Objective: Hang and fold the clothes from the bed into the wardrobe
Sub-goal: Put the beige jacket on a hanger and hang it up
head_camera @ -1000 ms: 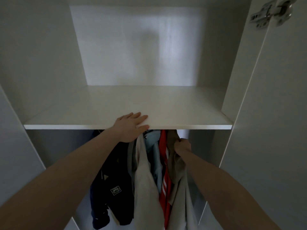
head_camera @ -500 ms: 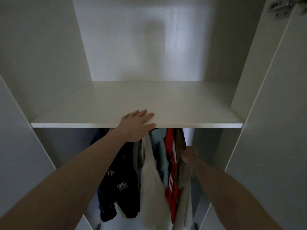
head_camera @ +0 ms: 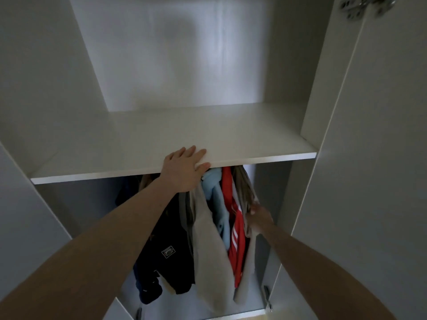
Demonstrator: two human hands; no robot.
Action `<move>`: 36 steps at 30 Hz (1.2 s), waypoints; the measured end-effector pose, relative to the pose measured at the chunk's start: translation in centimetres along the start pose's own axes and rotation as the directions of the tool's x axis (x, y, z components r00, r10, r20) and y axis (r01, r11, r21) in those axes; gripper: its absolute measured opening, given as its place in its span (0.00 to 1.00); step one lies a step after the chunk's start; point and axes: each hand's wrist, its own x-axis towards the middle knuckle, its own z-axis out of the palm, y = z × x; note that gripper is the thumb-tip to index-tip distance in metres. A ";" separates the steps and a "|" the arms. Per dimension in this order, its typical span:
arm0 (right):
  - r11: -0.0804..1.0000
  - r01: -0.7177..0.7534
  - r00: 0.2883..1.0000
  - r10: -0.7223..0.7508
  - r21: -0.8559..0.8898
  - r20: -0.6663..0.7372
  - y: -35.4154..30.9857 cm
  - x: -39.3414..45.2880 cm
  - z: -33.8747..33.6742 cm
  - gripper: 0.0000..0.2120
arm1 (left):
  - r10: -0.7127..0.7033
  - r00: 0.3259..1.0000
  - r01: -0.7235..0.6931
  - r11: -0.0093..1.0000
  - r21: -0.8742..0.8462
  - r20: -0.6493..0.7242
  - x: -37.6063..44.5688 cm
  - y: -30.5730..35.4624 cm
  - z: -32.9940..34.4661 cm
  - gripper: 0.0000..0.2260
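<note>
Several garments hang close together under the white wardrobe shelf (head_camera: pixel 231 139): a dark navy one with a small badge (head_camera: pixel 166 250), a beige one (head_camera: pixel 208 239), a light blue one (head_camera: pixel 216 197), a red one with white stripes (head_camera: pixel 236 239) and a brown-grey one (head_camera: pixel 243 188) at the right end. My left hand (head_camera: pixel 184 172) rests on the shelf's front edge with straight fingers lying on top. My right hand (head_camera: pixel 260 219) is lower, gripping the brown-grey garment's fabric at its right side. The rail and hangers are hidden behind the shelf.
The compartment above the shelf holds nothing. The open right door (head_camera: pixel 369 181) stands close to my right arm, its metal hinge (head_camera: pixel 362 5) at the top. A white side panel (head_camera: pixel 23 227) bounds the left. Space remains left of the navy garment.
My right hand has slid down from the top of the brown-grey garment to lower on its side. The left hand stays on the shelf edge. The view has shifted slightly.
</note>
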 end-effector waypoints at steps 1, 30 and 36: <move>1.000 -0.005 1.000 0.006 0.022 -0.016 -0.3 -1.5 -0.1 0.18 | 0.005 1.000 -0.005 1.000 0.002 -0.009 -0.1 0.1 0.0 0.28; 0.861 -0.239 0.725 0.466 0.449 -0.508 8.7 -65.9 -0.1 0.19 | 0.842 0.538 -0.571 0.407 -0.713 0.050 -42.1 15.2 10.6 0.14; 0.738 -0.356 0.473 0.671 0.574 -0.571 13.9 -86.9 2.3 0.19 | 0.972 0.231 -0.662 0.185 -0.726 0.037 -57.6 24.6 9.2 0.14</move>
